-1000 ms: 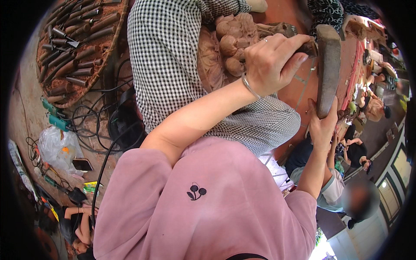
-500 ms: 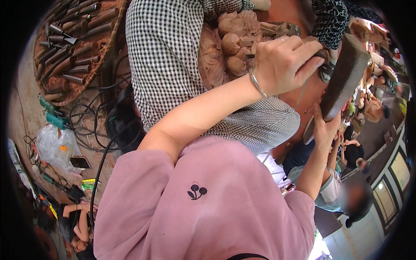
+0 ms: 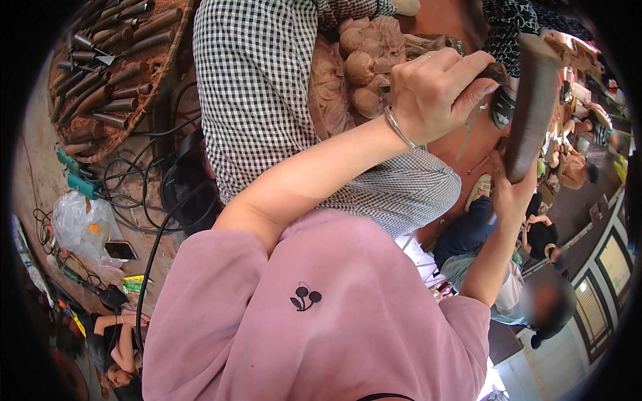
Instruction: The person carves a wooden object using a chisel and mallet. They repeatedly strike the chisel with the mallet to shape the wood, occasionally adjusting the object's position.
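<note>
My left hand (image 3: pixel 431 93), with a metal bangle at the wrist, is wrapped round a dark wooden tool handle (image 3: pixel 495 73), probably a chisel's. Only the handle's butt end shows past the thumb; the fist hides the middle. Just left of this fist lies a brown wood carving (image 3: pixel 368 63) with rounded, head-like forms. My right hand (image 3: pixel 513 190) grips the lower end of a thick dark wooden mallet (image 3: pixel 531 107), held nearly upright and slightly blurred. A small gap separates the mallet's side from the handle's butt.
A woven basket (image 3: pixel 140 117) of wood-handled carving tools and shavings stands at the upper left. Black cables (image 3: pixel 144 194), a plastic bag (image 3: pixel 83 220) and a phone (image 3: pixel 120 250) lie on the floor. Checked cloth (image 3: pixel 254 87) covers my lap. Several people sit at the right.
My right hand has moved up and slightly right, and the mallet has turned more upright, its top nearer the handle's butt. My left hand keeps its grip, almost still.
</note>
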A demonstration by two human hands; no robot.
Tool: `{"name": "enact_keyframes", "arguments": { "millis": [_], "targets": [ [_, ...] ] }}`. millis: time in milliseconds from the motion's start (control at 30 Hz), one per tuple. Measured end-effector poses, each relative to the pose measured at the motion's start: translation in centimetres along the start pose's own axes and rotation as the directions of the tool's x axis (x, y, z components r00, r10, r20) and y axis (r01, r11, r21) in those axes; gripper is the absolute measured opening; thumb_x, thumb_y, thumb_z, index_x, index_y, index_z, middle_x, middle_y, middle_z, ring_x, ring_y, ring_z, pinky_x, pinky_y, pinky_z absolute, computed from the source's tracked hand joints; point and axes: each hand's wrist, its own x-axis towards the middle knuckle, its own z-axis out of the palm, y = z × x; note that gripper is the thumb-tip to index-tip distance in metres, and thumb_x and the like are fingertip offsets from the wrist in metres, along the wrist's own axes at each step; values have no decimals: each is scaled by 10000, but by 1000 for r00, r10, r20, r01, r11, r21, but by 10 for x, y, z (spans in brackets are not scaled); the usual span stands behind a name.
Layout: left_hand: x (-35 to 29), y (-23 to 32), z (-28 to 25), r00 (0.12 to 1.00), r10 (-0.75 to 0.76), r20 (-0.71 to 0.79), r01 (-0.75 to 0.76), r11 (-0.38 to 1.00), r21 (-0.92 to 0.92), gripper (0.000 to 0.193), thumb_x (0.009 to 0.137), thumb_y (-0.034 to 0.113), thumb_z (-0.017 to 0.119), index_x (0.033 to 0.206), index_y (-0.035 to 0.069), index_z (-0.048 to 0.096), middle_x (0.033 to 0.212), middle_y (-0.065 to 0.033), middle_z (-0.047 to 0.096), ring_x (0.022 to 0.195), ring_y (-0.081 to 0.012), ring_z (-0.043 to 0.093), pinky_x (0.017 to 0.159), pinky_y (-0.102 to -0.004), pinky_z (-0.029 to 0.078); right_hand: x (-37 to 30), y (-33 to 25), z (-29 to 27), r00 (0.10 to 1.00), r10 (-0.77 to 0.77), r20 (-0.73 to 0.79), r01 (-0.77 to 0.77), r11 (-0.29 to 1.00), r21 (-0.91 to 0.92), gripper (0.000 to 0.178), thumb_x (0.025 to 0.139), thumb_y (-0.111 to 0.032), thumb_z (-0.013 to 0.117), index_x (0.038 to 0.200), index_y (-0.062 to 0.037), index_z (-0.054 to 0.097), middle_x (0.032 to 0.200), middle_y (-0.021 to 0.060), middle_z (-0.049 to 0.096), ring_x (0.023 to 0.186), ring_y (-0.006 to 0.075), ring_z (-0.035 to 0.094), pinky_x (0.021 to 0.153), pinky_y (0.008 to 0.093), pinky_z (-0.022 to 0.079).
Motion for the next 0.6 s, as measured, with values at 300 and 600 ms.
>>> {"name": "enact_keyframes", "arguments": {
  "millis": [300,600],
  "targets": [
    [2,-3,-8,999,47,-24,-49,993,-104,244,889,264,677,1052,83,683,706,-61,628,575,-211,598,500,-310,465,-3,4,4,999,-28,-44,27,999,-22,358,841,-51,745,1135,-8,545,863,45,621,695,105,583,613,249,476],
    [-1,-6,-4,998,1,-64,-5,998,-70,253,896,313,655,1041,108,683,695,-47,605,580,-215,603,500,-318,468,5,0,0,999,21,-25,-22,999,-32,326,842,-75,749,1102,1,569,863,59,626,713,115,578,649,259,473]
  ]
}}
